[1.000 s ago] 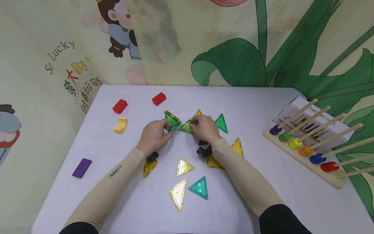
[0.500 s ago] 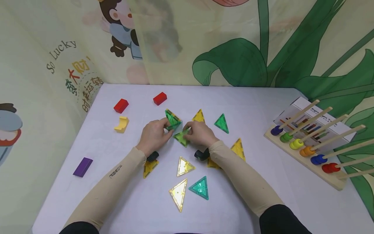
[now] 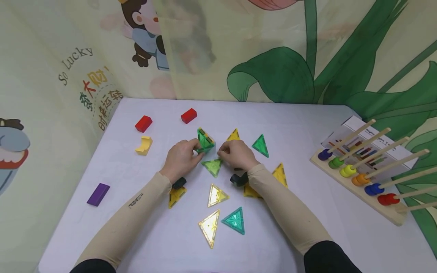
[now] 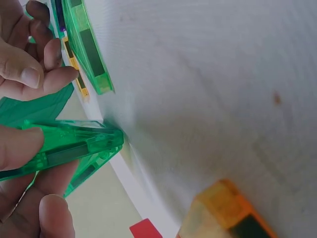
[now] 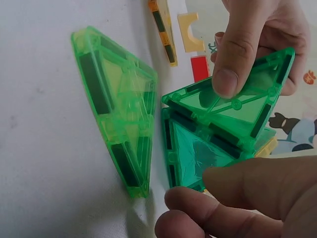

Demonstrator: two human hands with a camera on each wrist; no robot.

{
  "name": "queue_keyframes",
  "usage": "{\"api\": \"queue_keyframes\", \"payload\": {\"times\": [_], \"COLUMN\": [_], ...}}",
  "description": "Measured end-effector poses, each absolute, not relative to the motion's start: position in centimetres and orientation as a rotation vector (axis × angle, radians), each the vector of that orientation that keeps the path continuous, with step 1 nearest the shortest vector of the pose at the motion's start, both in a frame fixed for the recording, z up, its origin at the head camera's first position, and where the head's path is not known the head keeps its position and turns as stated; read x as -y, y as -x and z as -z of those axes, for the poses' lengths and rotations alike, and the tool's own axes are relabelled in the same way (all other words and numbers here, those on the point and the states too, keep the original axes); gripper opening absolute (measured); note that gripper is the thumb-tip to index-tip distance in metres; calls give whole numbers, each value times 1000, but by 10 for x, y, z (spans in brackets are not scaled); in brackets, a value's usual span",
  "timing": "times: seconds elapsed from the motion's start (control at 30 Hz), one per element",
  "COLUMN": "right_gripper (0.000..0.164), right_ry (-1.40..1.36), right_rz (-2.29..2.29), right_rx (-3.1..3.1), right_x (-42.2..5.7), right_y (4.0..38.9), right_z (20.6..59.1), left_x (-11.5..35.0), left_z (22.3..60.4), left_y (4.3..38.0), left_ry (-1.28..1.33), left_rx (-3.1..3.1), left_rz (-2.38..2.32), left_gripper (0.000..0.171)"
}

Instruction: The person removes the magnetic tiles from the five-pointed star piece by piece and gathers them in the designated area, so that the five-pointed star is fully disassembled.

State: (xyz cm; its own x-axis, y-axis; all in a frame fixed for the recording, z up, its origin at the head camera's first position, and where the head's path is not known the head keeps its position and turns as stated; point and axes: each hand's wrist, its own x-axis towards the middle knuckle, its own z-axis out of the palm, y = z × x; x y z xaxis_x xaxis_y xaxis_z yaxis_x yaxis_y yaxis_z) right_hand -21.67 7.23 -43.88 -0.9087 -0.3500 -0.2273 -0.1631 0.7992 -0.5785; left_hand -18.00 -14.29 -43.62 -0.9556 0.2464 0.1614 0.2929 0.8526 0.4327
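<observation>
My left hand (image 3: pixel 182 157) pinches a green triangular magnetic tile (image 5: pixel 242 99) between thumb and fingers. It meets another green tile (image 5: pixel 198 144) along an edge, and a yellow edge shows behind them; together they form a small tilted cluster (image 3: pixel 206 140). My right hand (image 3: pixel 237 154) is just right of the cluster, fingers loosely curled, with nothing seen between them. In the left wrist view, its thumb (image 4: pixel 29 77) lies near the fingertips. A light green triangular tile (image 3: pixel 212 167) lies flat between the hands, apart from both.
Yellow tiles (image 3: pixel 233 134) and a green tile (image 3: pixel 261 145) lie beyond and right of my right hand. Nearer are clear-yellow tiles (image 3: pixel 209 227) and a teal tile (image 3: pixel 235 220). Red blocks (image 3: pixel 143 123), a yellow arch block (image 3: pixel 144 145) and a purple block (image 3: pixel 98 194) lie left. A wooden peg rack (image 3: pixel 358 189) stands right.
The right hand brought the light green tile left and nearer, then let go of it; it now lies on the table. The left hand keeps its hold on the cluster.
</observation>
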Motion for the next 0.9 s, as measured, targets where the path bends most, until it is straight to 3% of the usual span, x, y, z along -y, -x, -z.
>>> {"api": "queue_keyframes", "payload": {"times": [0.9], "right_gripper": [21], "right_ry": [303], "right_rz": [1065], "right_rx": [-2735], "right_x": [-89], "right_y": [213], "right_z": [436], "left_x": [123], "left_z": [426], "left_y": [195], "left_ry": [618], "left_rx": [3017], "left_rz": [527], "left_gripper": [7]}}
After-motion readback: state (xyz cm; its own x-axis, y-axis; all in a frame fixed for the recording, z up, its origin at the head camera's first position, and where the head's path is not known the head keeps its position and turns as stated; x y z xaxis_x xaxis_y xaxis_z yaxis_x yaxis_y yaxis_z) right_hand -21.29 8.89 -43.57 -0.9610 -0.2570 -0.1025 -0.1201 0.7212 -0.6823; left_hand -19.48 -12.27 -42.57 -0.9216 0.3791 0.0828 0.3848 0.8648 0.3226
